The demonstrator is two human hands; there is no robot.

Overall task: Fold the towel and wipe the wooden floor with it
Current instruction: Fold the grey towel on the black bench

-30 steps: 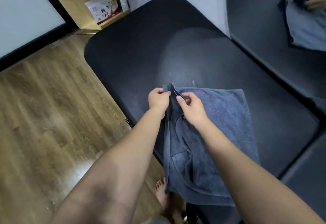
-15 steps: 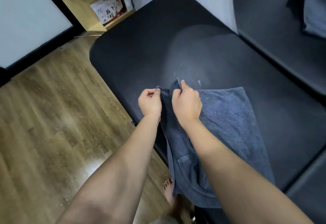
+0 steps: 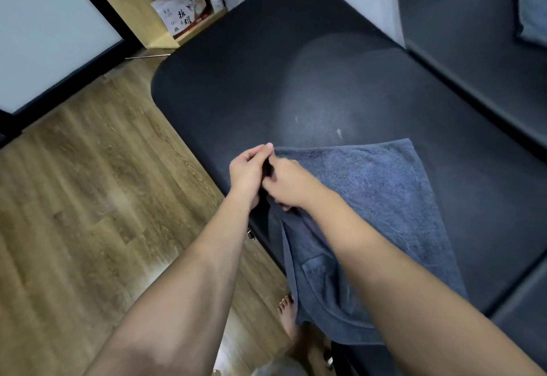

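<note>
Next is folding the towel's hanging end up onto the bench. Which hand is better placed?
Probably right hand: it grips the towel above the hanging part; left hand pinches the far corner, anchoring it.

- Left hand (image 3: 248, 172): fingers curled, thumb and fingertips pinched together at the top; forearm bare, reaching forward from the lower left
- Right hand (image 3: 288, 183): touching the left, knuckles up, fingers curled under; bare forearm runs back to the lower right

Dim, soft indoor light, pale glare on the wooden floor (image 3: 165, 269), wide-angle bending at the edges.
</note>
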